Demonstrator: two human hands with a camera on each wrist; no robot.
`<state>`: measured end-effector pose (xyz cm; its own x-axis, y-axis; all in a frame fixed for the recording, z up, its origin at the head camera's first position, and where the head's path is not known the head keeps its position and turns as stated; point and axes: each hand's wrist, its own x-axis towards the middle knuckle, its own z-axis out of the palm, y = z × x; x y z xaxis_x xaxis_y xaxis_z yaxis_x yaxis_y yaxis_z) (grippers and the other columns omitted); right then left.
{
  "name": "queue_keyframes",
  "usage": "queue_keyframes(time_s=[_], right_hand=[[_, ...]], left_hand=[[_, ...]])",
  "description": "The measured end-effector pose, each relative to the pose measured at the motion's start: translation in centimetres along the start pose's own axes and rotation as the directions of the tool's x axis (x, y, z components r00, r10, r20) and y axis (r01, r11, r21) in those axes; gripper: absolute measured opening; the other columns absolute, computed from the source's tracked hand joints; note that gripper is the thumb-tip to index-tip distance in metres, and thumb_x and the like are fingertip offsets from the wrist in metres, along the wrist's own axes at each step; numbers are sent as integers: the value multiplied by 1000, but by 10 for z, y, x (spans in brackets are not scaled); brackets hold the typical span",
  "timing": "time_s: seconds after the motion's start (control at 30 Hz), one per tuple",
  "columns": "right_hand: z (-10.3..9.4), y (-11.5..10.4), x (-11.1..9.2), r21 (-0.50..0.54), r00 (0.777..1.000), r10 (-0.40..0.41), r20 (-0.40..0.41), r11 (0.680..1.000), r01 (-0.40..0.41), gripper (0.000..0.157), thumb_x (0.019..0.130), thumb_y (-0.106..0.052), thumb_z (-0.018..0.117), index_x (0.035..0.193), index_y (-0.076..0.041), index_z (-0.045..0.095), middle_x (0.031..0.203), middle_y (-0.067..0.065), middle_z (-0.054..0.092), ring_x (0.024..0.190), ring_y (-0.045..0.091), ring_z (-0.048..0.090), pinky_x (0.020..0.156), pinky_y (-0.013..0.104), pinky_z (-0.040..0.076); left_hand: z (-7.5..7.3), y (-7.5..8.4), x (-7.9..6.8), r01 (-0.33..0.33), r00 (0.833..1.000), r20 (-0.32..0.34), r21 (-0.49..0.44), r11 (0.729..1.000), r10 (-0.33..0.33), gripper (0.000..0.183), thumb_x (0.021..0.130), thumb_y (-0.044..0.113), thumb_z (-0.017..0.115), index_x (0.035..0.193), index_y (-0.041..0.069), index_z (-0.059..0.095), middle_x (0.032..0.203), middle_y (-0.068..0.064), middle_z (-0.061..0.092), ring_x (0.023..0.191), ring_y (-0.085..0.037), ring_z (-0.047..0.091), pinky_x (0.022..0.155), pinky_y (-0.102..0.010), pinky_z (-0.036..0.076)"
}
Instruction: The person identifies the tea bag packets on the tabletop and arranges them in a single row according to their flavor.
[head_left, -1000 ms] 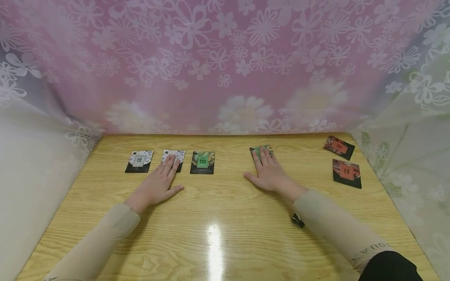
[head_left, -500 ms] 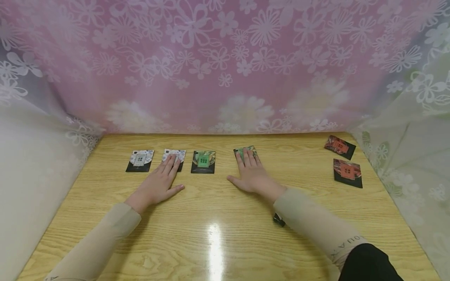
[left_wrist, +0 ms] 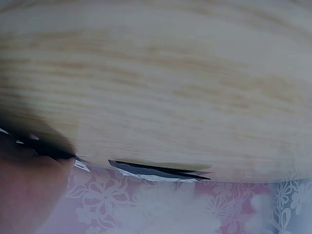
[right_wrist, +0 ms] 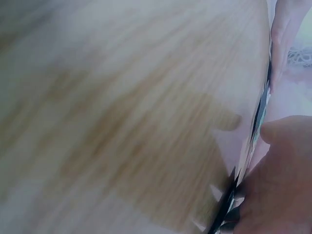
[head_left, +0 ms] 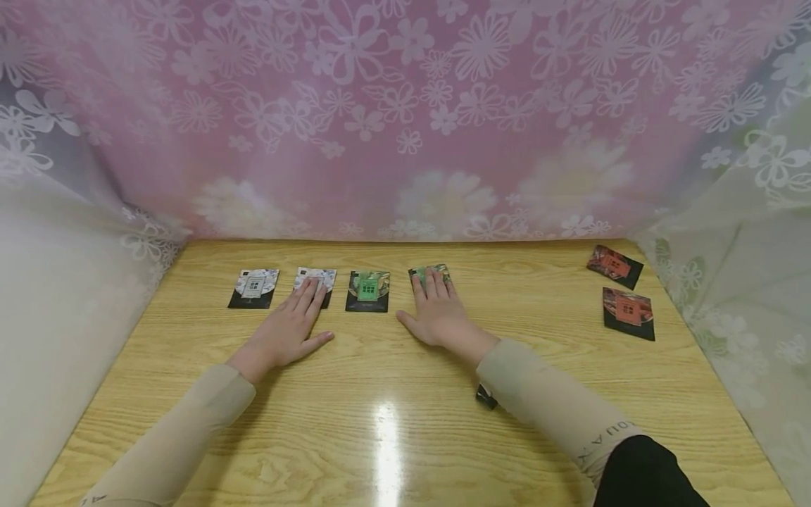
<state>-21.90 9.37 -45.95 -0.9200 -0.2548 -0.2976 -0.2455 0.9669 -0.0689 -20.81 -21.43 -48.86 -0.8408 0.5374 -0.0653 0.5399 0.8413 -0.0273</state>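
Note:
My left hand [head_left: 285,331] lies flat, fingers straight, on a white-and-black printed sachet [head_left: 326,274]; the fingers hide much of it. Left of it lies a similar white-and-black sachet [head_left: 254,289]. To the right is a green-and-black sachet [head_left: 367,291] that no hand touches. The straight fingers of my right hand [head_left: 437,313] press on a second green-and-black sachet [head_left: 443,270], slightly tilted, its lower part covered. In the right wrist view, the right hand [right_wrist: 278,185] is beside dark sachet edges, low on the right.
Two red-and-black sachets [head_left: 629,313] lie at an angle near the table's right edge. A small black piece [head_left: 486,396] shows from under my right sleeve. Floral curtains [head_left: 405,141] stand behind and on both sides of the wooden table [head_left: 317,422].
My right hand has slid left across the table with the green sachet under its fingers, closer to the other green one. The black piece at the sleeve moved left too. My left hand stayed put.

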Motion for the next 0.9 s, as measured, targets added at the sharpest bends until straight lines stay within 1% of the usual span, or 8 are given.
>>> queue_keyframes(time_s=[0.1,0.23,0.37,0.5,0.57,0.67,0.9], right_hand=[[-2,-1,0,21,1000,-13,-20,1000,14,84,94,-66,25,153,-12,0,158,15,-7,146,31,-6,118,50,4],[-2,2,1,-1,997,-46,-64,999,46,82,95,-63,26,153,-11,1,158,15,-4,146,32,-4,118,50,4],[-1,13,2,-24,988,-83,-127,996,81,82,95,-63,29,153,-10,5,158,15,-1,146,33,0,118,50,5],[5,30,5,-15,974,-155,-164,988,155,81,95,-61,31,153,-10,6,159,14,-2,146,32,0,118,50,4],[8,39,5,-6,964,-200,-175,979,203,81,95,-61,32,153,-11,5,159,13,-2,146,31,-2,118,50,4],[10,49,4,-20,943,-272,-191,962,273,82,95,-62,32,153,-12,4,159,14,-2,146,31,-1,118,51,6],[10,60,1,-53,881,-429,-201,902,428,80,95,-59,37,153,-9,12,158,16,2,145,34,4,117,51,9]], left_hand=[[-1,0,0,-1,1000,-1,-4,1000,1,91,92,69,26,152,5,-1,158,-17,-6,146,-32,-3,118,-47,12],[-2,0,0,-2,1000,-2,-6,1000,2,91,92,68,26,152,5,0,158,-17,-5,146,-33,-3,118,-48,12],[-3,1,0,0,1000,3,-9,1000,0,91,92,68,28,152,5,0,158,-17,-5,146,-33,-2,118,-48,13],[-4,2,-1,-1,1000,2,-14,1000,1,91,92,67,30,152,4,1,158,-18,-4,146,-34,-2,118,-48,12],[-4,1,-1,-3,1000,-1,-16,1000,3,91,92,67,30,152,4,1,158,-18,-4,146,-34,-1,118,-48,13],[-4,1,-1,-6,1000,0,-16,1000,6,91,92,67,29,152,4,1,158,-18,-4,146,-34,-2,118,-48,12],[-5,1,-1,-6,1000,8,-7,1000,6,91,92,68,26,152,5,0,158,-17,-5,146,-33,-3,118,-47,12]])
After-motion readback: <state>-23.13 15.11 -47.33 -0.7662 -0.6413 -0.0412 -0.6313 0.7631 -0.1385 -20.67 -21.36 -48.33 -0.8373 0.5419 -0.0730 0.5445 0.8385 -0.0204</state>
